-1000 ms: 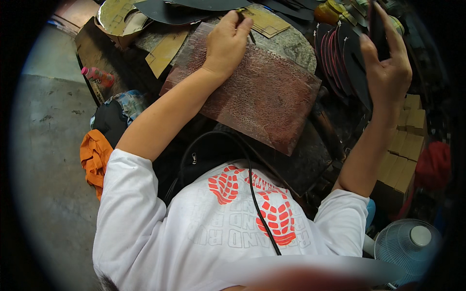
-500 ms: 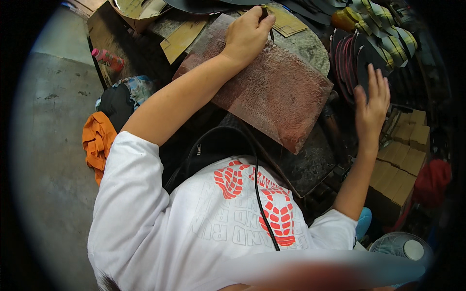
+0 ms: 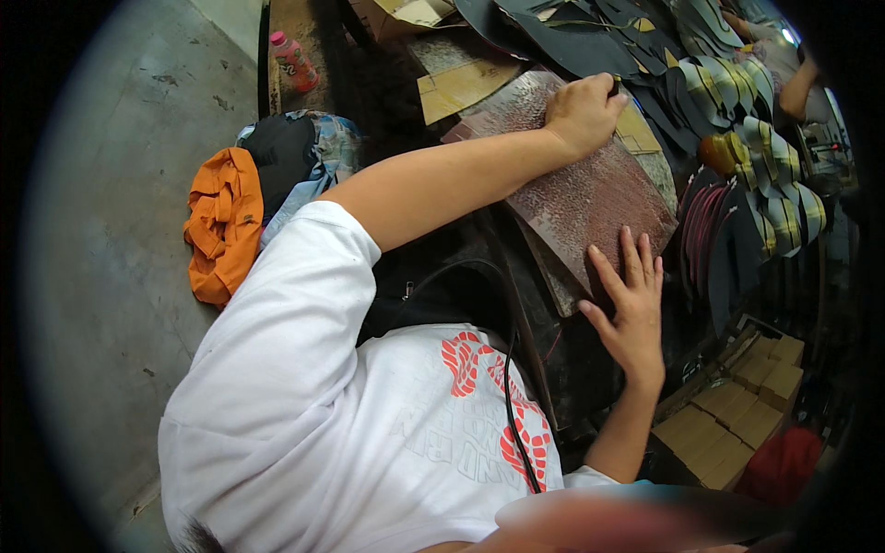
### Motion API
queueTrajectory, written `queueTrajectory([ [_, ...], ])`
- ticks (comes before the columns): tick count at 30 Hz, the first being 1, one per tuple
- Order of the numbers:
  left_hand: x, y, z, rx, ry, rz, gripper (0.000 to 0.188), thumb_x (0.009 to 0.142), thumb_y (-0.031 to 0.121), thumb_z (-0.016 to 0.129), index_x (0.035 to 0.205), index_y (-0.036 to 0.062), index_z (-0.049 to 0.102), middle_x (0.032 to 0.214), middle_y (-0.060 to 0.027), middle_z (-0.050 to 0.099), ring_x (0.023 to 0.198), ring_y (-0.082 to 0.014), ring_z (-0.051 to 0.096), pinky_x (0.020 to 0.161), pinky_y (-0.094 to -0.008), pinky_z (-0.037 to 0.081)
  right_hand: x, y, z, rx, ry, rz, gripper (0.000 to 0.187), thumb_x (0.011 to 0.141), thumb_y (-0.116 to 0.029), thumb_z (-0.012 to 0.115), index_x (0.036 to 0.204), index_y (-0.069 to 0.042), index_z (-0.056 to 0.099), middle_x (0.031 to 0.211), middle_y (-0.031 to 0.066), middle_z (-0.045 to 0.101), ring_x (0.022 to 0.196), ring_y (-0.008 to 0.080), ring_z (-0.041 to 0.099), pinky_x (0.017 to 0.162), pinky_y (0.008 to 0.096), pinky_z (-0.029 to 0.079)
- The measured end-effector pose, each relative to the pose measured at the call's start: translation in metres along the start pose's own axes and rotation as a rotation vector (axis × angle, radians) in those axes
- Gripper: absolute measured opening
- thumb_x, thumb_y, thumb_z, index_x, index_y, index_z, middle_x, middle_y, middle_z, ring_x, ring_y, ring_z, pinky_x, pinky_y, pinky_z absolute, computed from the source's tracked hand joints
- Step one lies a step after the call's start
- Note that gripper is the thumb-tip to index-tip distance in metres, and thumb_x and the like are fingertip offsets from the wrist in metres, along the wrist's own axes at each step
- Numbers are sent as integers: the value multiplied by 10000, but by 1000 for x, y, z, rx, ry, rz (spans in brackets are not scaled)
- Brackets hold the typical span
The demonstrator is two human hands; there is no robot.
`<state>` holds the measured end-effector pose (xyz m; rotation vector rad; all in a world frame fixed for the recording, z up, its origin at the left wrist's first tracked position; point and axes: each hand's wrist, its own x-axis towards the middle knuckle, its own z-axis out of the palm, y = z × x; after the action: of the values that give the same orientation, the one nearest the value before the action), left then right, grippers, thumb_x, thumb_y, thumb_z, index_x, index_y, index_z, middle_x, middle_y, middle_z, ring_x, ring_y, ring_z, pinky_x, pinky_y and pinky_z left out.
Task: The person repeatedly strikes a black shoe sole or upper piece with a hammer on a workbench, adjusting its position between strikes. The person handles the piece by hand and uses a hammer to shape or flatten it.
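Note:
A worn reddish-brown board with a rough, scored surface lies tilted on the bench in front of me. My left hand is closed at the board's far part, around a slim dark pen-like tool; only its upper end shows, and the tip is hidden. My right hand has its fingers spread over the board's near right corner. The fingertips appear to rest on the board. A yellow cardboard pattern piece lies just past the board's left end, and another yellow piece shows beyond my left hand.
Black sole-shaped sheets are heaped at the back. To the right stand a stack of dark, red-edged sole pieces and bundled straps. Small cardboard boxes sit lower right. An orange cloth and pink-capped bottle are left.
The view has shifted, and the board appears turned. My right hand has come in from beside the sole stack onto the board's near right corner. My left hand still grips the pen-like tool.

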<state>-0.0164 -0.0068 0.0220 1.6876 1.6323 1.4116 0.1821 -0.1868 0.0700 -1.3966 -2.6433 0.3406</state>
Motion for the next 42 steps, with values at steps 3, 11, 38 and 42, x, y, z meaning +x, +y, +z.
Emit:
queueTrajectory([
  [3,-1,7,-1,-19,2,-9,336,944,357,584,973,25,631,968,-206,692,920,-431,651,798,-516,496,22,7,-41,57,-134,23,617,792,-267,787,1376,-182,611,1413,189,556,1356,391,473,1140,524,328],
  [11,-3,3,4,35,-52,36,153,885,176,615,919,35,662,965,-194,704,968,-409,668,841,-506,522,226,4,-45,-27,462,-373,471,906,-228,709,1363,-165,613,1318,107,639,1252,322,571,1015,424,477],
  [38,13,-5,17,183,-49,-100,375,936,390,593,1047,42,677,1059,-182,712,1044,-399,657,907,-492,503,72,92,-87,98,784,22,225,878,-65,683,1072,-160,747,1092,51,739,1065,202,701,907,340,535],
  [42,13,-17,16,-26,-49,-13,279,964,299,596,983,21,609,880,-222,664,859,-390,654,760,-440,496,10,115,-38,-179,443,40,286,809,56,655,1008,-131,738,1140,20,731,1241,269,602,1111,477,391],
])
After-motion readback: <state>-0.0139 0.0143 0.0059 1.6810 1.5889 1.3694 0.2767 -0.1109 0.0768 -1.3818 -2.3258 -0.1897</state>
